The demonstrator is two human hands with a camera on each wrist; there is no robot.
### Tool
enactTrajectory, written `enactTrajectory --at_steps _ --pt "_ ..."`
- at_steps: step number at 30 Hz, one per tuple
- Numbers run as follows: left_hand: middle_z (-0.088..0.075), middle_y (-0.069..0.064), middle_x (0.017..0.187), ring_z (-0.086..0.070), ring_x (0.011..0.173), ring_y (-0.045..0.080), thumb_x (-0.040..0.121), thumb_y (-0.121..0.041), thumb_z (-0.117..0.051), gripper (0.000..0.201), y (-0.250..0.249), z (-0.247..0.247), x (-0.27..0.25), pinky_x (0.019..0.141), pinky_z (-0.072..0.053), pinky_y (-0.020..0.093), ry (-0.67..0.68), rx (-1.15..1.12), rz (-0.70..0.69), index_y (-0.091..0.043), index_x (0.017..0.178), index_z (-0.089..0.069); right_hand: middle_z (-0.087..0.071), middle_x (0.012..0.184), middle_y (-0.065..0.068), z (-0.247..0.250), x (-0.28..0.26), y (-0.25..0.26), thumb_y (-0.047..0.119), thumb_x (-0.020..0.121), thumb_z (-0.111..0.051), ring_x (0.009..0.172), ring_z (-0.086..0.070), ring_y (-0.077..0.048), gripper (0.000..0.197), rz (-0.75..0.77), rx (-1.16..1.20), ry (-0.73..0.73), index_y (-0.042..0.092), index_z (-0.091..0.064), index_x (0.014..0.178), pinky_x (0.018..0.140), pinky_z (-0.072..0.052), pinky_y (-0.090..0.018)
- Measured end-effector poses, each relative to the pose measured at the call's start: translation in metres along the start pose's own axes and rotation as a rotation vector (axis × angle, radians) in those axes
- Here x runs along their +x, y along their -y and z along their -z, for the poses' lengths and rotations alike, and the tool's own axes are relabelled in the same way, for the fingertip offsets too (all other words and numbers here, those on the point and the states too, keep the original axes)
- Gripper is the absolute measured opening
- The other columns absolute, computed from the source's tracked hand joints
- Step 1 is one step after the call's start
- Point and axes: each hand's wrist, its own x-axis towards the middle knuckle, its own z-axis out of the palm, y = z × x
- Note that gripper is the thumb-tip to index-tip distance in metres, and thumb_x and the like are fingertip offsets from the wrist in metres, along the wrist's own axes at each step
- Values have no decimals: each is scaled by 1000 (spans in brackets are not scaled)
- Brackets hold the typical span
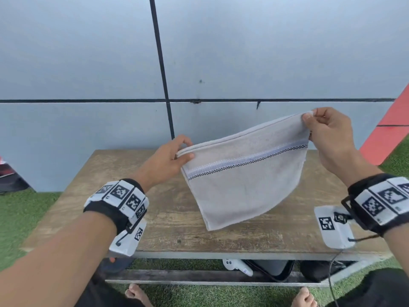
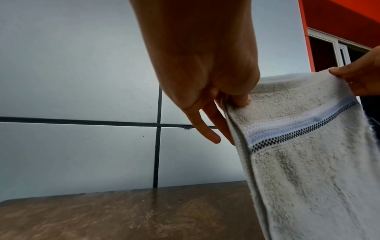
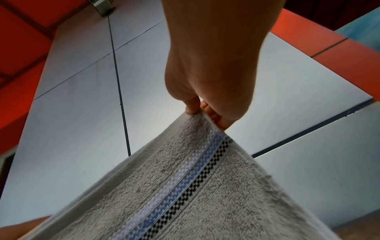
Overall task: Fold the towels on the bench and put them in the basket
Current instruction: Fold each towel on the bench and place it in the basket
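A grey towel (image 1: pixel 241 173) with a white, blue and black checked stripe hangs doubled in the air over the wooden bench (image 1: pixel 172 220). My left hand (image 1: pixel 174 156) pinches its upper left corner between thumb and fingers, and my right hand (image 1: pixel 321 127) pinches the upper right corner, held higher. The towel's lower edge hangs just above the bench top. In the left wrist view the towel (image 2: pixel 304 146) drops from my left hand (image 2: pixel 232 99). In the right wrist view my right hand (image 3: pixel 203 113) grips the towel (image 3: pixel 185 186) at its corner. No basket is in view.
A grey panelled wall (image 1: pixel 221 63) with black seams stands right behind the bench. A red wall section (image 1: pixel 389 134) is at the right. Green artificial grass (image 1: pixel 20 213) surrounds the bench. Under the bench lie a white controller (image 1: pixel 236 265) and a dark case (image 1: pixel 276 269); bare feet show below.
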Motion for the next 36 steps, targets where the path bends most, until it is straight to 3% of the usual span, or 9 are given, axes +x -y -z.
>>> enactTrajectory --at_steps 5,10,13,15,19,26,30,33,36 --pt "-53 1 72 -46 58 11 102 -24 -55 17 -6 8 -8 52 -39 22 -82 -107 -13 -31 109 -41 -60 82 2 -8 1 -13 31 84 -69 83 -56 -19 8 -85 -7 -11 26 -63 83 92 -52 -54" --pt "-67 18 87 -69 58 26 103 -20 -53 17 -4 3 -18 67 -56 37 -74 -154 2 -31 111 -43 -61 84 3 -10 -5 -21 31 85 -70 83 -56 -19 11 -179 -49 -14 26 -63 79 77 -49 -43" --pt "-70 9 90 -69 51 28 101 -17 -58 5 -4 -2 -21 78 -54 21 -83 -251 53 -19 104 -54 -59 81 2 -10 -5 -13 26 86 -70 81 -54 -19 13 -188 -21 -27 24 -62 76 75 -45 -36" --pt "-71 0 83 -65 46 26 99 -15 -62 5 -8 -1 -21 70 -52 14 -118 -287 76 -14 103 -59 -57 77 4 -10 -3 -6 23 89 -70 76 -53 -16 17 -188 -26 -36 24 -60 75 71 -45 -33" --pt "-75 5 86 -58 44 27 96 -19 -68 8 -23 12 -21 59 -51 32 -122 -279 99 -11 98 -68 -57 73 1 -7 -3 10 15 91 -69 64 -56 -13 19 -236 28 -12 20 -59 74 62 -49 -28" --pt "-71 20 80 -51 41 22 92 -17 -66 26 -42 48 -16 46 -48 25 151 -545 147 8 98 -68 -64 80 -7 2 4 19 16 86 -71 71 -62 -22 5 -367 -17 48 12 -69 89 68 -52 -35" --pt "-78 14 90 -71 61 30 97 -19 -65 20 -4 12 -7 64 -62 36 201 -324 357 0 101 -70 -59 82 -25 -20 -10 -28 17 88 -64 72 -51 -24 19 -311 -452 150 -2 -64 87 62 -42 -32" --pt "-78 8 83 -76 70 26 96 -21 -67 16 36 -29 -5 74 -64 43 162 -122 409 -6 95 -73 -44 66 -12 -34 -30 -69 10 85 -53 66 -43 -22 15 -292 -668 252 4 -54 72 52 -25 -30" --pt "-77 1 83 -71 70 15 93 -24 -70 16 69 -58 -6 77 -62 39 110 123 426 -11 88 -80 -52 66 -8 -46 -43 -109 7 89 -49 59 -43 -20 13 -311 -800 282 9 -50 76 50 -25 -28"
